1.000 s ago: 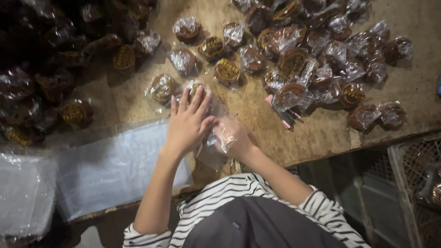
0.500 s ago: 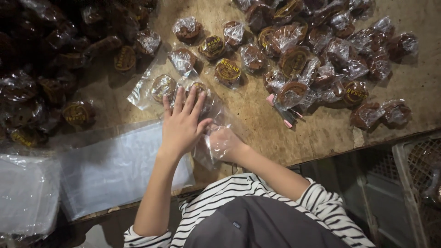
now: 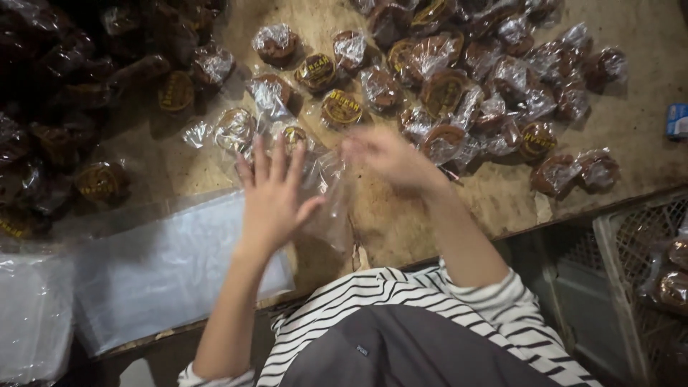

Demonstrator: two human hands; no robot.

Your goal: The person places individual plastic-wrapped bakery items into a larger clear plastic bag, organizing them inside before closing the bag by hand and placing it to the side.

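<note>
Clear plastic is what your hands are busy with: your left hand [image 3: 276,197] lies flat with its fingers spread on a loose transparent bag [image 3: 326,197] at the near edge of the wooden table [image 3: 631,154]. It presses on the bag rather than closing round it. Your right hand [image 3: 387,154] hovers just beyond that bag, blurred, so you cannot tell whether its fingers pinch the film or hang loose.

Judging from how things lie, much of the wrapping looks done. A large spread of wrapped brown cakes [image 3: 459,93] covers the far right of the table, well over twenty, too overlapped for an exact count. Another heap of dark cakes [image 3: 64,93] sits in shadow at far left, too dim to count or to say whether all are bagged. Just past your left fingertips lie two bagged cakes [image 3: 236,129], touching each other.

Still unused: one stack of flat clear bags [image 3: 165,272] beside your left forearm, and a second stack [image 3: 29,322] at the left edge. One mesh crate [image 3: 645,287] stands below the table at right, with a couple of wrapped cakes in it.
</note>
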